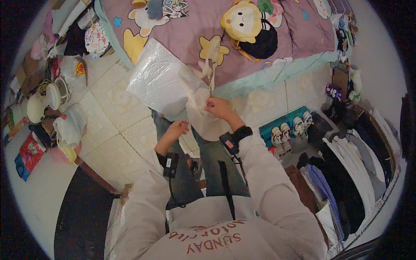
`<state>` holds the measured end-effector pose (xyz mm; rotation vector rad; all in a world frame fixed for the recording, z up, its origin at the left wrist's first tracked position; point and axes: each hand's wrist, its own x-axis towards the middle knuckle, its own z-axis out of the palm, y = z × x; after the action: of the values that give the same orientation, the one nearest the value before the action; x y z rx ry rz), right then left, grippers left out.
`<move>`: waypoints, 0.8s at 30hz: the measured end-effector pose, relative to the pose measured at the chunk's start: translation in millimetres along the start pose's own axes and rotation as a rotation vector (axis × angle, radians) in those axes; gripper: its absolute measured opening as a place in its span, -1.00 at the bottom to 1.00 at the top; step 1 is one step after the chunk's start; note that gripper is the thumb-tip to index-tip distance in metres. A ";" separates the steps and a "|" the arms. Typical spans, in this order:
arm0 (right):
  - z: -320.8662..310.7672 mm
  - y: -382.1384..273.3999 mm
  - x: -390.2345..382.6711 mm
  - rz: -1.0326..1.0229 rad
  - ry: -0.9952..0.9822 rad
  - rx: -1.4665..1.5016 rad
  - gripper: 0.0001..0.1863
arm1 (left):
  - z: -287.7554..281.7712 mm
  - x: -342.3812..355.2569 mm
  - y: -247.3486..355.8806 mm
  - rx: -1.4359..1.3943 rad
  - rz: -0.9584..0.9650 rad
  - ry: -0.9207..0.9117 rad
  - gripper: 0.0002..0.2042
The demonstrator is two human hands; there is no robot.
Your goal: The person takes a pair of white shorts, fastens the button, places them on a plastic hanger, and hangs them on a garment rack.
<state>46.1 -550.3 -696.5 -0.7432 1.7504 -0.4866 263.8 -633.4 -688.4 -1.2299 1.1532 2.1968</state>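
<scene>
A thin beige cloth bag (pixel 206 123) hangs off the bed edge in front of my legs, its long straps lying up over the quilt. My right hand (pixel 220 108) is closed on the bag's upper part, with fingers pinched on the cloth. Left of the bag, my left hand (pixel 178 128) has its fingers loosely bent and apart, close to the cloth, with nothing visible in them. Beyond it a shiny white padded sheet or pouch (pixel 158 78) lies partly on the bed and partly over the edge, touching the bag's left side.
A purple quilt (pixel 186 32) with cartoon figures covers the bed; a yellow plush backpack (pixel 243 24) lies on it. Pairs of shoes (pixel 281 133) stand on a teal rack (pixel 268 125) at right. Hanging clothes (pixel 342 173) line the right side. Plastic bags (pixel 71 125) sit at left.
</scene>
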 end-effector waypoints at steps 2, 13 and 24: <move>0.1 5.7 -13.4 -0.039 -0.078 0.148 -0.84 | -1.9 8.0 31.0 0.049 0.038 0.021 -0.74; -57.9 -56.7 -83.3 -0.117 -0.065 0.017 -0.81 | 31.4 45.4 103.9 0.238 0.021 -0.009 -0.63; -32.4 -53.5 -89.5 -0.301 0.042 -0.155 -0.85 | 46.8 43.1 113.7 0.304 -0.129 -0.013 -0.68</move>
<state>44.3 -527.8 -589.7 -1.1236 1.7371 -0.5757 141.9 -666.7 -656.7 -1.1236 1.3060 1.8517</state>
